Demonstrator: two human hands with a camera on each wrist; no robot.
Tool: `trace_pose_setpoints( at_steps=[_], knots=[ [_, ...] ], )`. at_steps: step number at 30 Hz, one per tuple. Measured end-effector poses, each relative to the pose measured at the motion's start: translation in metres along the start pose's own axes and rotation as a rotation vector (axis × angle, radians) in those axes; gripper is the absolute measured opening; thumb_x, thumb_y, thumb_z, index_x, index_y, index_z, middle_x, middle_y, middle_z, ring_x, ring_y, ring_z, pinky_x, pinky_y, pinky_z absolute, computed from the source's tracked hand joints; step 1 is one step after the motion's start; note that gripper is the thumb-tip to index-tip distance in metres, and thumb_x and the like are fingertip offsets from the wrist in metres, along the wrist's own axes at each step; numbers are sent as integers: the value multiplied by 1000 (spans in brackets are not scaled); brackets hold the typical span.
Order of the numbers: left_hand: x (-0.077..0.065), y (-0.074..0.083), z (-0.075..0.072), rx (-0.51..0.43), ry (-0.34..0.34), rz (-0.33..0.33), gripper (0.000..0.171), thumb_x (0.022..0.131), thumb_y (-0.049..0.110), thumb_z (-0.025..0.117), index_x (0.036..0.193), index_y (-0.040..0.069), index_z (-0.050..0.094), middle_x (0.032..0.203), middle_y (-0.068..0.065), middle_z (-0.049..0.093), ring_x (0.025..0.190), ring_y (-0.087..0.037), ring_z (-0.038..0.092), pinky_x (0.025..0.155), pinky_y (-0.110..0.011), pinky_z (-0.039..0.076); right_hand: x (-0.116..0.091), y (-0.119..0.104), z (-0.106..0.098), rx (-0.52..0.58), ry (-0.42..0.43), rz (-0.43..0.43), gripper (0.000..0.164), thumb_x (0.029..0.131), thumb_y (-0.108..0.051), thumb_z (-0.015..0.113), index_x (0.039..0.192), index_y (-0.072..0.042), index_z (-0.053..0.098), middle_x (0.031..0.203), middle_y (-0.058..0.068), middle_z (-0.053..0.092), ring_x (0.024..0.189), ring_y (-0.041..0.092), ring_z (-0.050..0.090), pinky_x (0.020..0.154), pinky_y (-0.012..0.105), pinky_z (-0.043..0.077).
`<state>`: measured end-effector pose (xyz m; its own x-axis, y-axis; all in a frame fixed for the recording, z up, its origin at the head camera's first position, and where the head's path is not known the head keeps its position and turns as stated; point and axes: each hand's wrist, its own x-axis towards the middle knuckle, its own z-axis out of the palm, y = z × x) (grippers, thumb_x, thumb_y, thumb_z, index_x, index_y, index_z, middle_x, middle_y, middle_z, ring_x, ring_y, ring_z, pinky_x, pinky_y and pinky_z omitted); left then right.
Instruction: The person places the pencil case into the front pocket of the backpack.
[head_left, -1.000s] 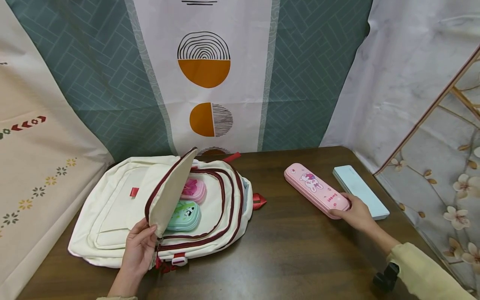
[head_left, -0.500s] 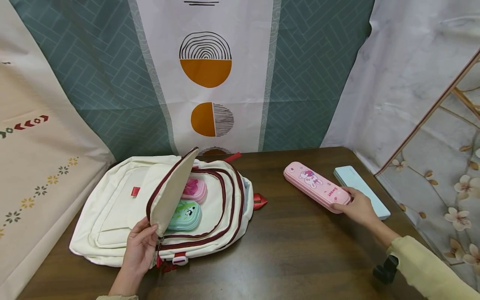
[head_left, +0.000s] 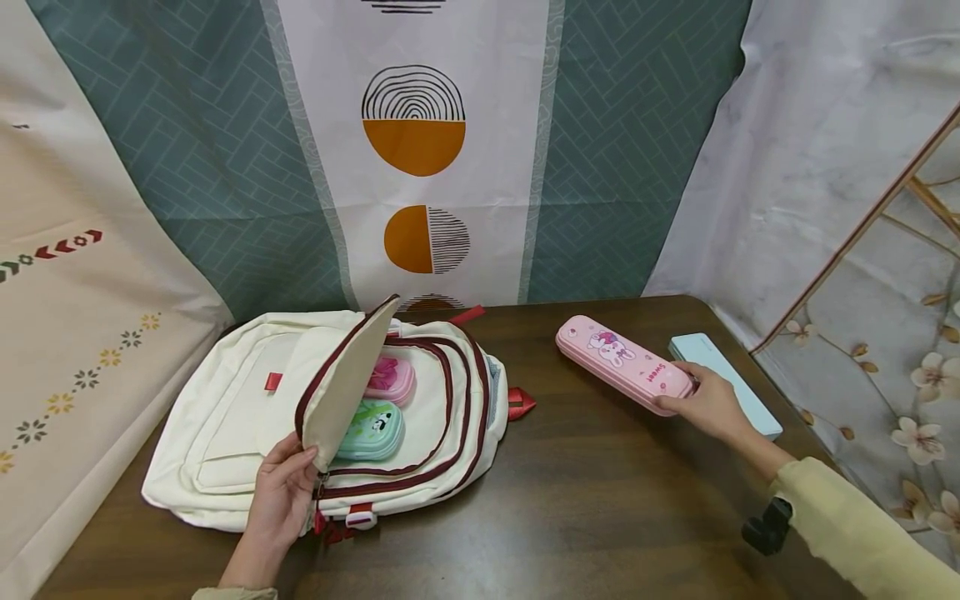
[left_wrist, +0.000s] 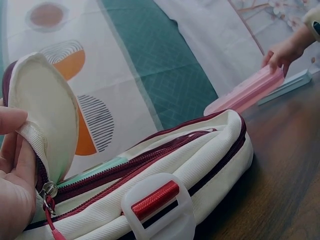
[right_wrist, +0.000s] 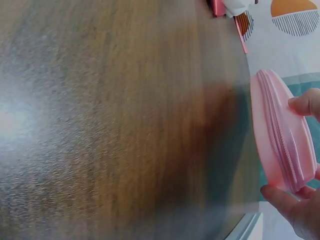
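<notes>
On the left lies a cream backpack (head_left: 221, 425) with dark red zips. My left hand (head_left: 279, 500) grips the edge of its front pocket flap (head_left: 347, 396), holding it raised; the thumb shows against the cloth in the left wrist view. Inside the pocket are a green pencil case (head_left: 375, 431) with a panda and a smaller-looking pink case (head_left: 393, 379), both partly hidden by the flap. My right hand (head_left: 708, 406) grips the near end of a pink pencil case (head_left: 611, 357) printed with a rabbit and "Sweet". That case (right_wrist: 280, 132) is off the table, its zip side showing in the right wrist view.
A flat light blue box (head_left: 738, 387) lies at the table's right edge, partly behind my right hand. Brown wooden table (head_left: 570, 492) stretches between the backpack and the box. Patterned cloths (head_left: 615, 167) hang behind and at both sides.
My right hand has raised the pink pencil case slightly and carried it a little to the left and away from me. My left hand keeps holding the flap in place.
</notes>
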<state>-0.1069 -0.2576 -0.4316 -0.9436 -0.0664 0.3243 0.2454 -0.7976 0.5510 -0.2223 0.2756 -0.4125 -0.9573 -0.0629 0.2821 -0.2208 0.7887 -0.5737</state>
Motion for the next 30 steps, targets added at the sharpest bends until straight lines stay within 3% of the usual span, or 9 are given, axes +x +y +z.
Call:
trace_pose_setpoints(
  at_steps=[17, 30],
  knots=[
    [0, 0, 1, -11, 9, -7, 42, 89, -19, 32, 102, -1, 67, 95, -11, 66, 90, -19, 64, 78, -24, 51, 30, -33, -6, 18, -15, -97, 58, 68, -25, 77, 113, 5, 56, 98, 22, 62, 80, 25, 51, 63, 28, 40],
    [1, 0, 1, 14, 15, 0, 43, 88, -20, 31, 100, -1, 68, 93, -10, 66, 88, -18, 64, 75, -23, 52, 50, -80, 7, 75, -109, -92, 62, 70, -30, 76, 119, 0, 53, 109, 18, 59, 89, 26, 51, 74, 35, 42]
  ],
)
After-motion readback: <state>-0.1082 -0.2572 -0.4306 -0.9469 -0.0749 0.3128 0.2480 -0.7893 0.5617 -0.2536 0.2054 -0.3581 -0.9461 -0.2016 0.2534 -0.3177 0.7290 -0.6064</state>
